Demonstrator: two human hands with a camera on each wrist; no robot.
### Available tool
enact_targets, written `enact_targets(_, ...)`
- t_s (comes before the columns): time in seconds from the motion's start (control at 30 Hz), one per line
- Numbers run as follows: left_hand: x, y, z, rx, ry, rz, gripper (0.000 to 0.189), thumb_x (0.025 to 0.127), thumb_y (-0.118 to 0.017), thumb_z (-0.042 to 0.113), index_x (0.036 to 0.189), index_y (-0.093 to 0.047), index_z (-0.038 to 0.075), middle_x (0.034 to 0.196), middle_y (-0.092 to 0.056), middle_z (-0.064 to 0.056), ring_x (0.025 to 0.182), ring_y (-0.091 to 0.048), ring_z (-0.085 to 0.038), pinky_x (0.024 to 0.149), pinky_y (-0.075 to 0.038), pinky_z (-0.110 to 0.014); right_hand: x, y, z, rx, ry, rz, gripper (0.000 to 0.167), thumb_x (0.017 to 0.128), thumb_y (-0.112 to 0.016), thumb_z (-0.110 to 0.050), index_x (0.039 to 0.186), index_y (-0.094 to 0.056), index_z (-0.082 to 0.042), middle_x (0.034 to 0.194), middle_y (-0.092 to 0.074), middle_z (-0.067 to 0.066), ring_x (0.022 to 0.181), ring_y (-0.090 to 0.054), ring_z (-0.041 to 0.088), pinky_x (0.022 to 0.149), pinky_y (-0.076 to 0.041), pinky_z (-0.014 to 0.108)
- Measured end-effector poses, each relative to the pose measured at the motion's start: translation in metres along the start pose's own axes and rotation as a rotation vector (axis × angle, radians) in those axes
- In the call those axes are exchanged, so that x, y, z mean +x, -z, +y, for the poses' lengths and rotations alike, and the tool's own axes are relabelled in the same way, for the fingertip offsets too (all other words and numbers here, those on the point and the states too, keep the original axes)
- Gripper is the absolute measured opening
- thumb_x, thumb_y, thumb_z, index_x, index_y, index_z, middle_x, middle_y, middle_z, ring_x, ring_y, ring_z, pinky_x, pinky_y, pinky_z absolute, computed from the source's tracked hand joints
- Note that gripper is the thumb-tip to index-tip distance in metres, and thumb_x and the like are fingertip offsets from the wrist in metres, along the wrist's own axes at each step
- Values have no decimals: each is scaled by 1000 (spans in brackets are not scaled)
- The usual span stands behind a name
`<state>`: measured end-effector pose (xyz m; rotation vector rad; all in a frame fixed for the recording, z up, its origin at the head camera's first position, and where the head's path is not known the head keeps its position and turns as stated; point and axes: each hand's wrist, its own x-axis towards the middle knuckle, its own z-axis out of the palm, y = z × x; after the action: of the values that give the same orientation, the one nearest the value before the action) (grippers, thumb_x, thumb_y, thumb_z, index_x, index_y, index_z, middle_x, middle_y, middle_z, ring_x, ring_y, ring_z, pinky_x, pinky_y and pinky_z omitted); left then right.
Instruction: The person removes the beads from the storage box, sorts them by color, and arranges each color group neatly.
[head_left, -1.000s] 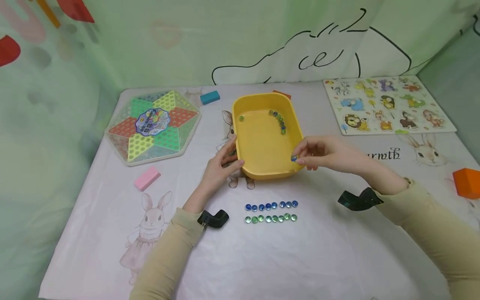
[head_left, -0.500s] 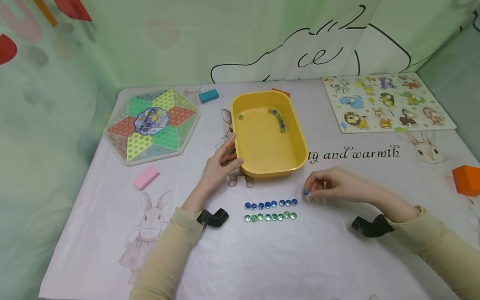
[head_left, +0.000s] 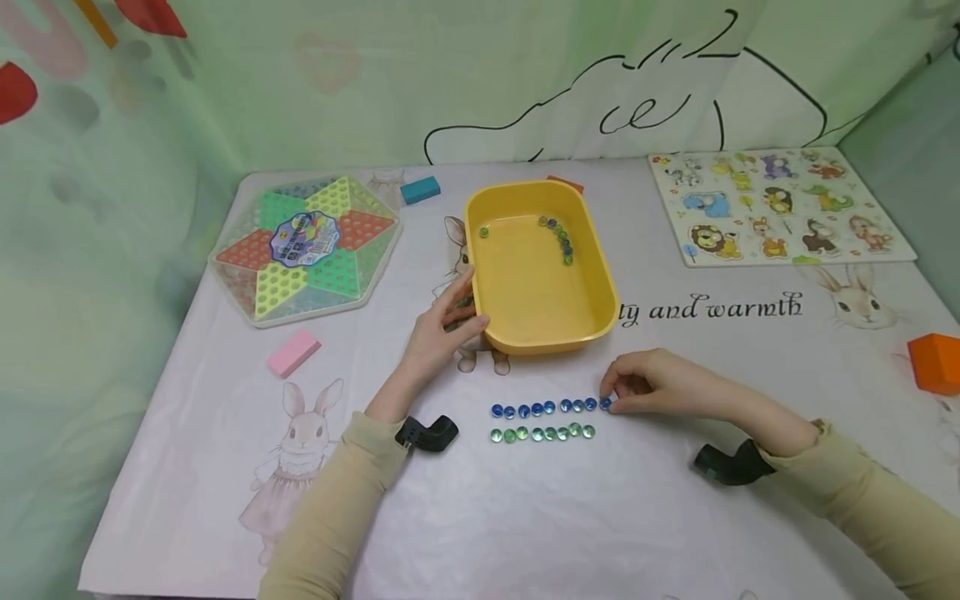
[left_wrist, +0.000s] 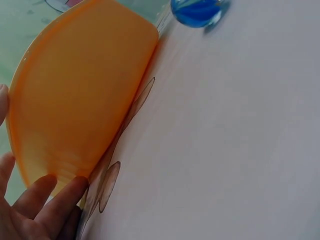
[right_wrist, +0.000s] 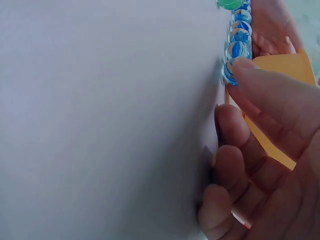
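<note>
Only the head view gives us the whole spread: the yellow tray (head_left: 525,292) with several marbles (head_left: 567,248) in it, and in front of it, on the cloth (head_left: 450,517), a blue row (head_left: 537,409) lying between the tray and a green row (head_left: 551,434). It alone shows us the puzzle (head_left: 780,208) and the pink block (head_left: 295,353) too. The left wrist view lets us see the tray's outer wall, with one blue marble cut off at the top edge. From the right wrist we look along the blue row almost end-on, the tray standing behind.

The left hand (head_left: 435,337) is spread and relaxed, its fingers lying against the outside of the tray's left wall and the thumb near its front corner; we see no tight grip.

The right hand (head_left: 656,383) is nearly closed, thumb and index finger pinching the end marble (head_left: 605,403) just beside its neighbour at the right end of the blue row. Close up, we see its other fingers loosely curled; whether they touch the cloth we cannot tell.
</note>
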<state>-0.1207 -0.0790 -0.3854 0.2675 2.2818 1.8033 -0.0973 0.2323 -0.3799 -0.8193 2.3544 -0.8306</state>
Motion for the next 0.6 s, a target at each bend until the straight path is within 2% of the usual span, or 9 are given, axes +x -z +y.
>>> enact_targets(0.3, 0, 0, -1, 2, -1, 3, 67, 90, -60, 19, 148, -25, 23, 147, -35, -9, 123, -49, -27, 102, -40, -37, 1, 0, -4, -27, -43, -8, 11, 82, -69, -27, 89, -65, -20, 69, -49, -9, 63, -44, 4, 55, -36, 17)
enact_targets(0.6, -1, 0, 1, 6, -18, 0, 68, 91, -59, 18, 148, -23, 21, 147, -35, -11, 123, -49, -28, 103, -39, -37, 0, 1, -5, -24, -51, -20, 14, 81, -70, -28, 91, -66, -19, 69, -49, -9, 62, -44, 4, 55, -36, 18)
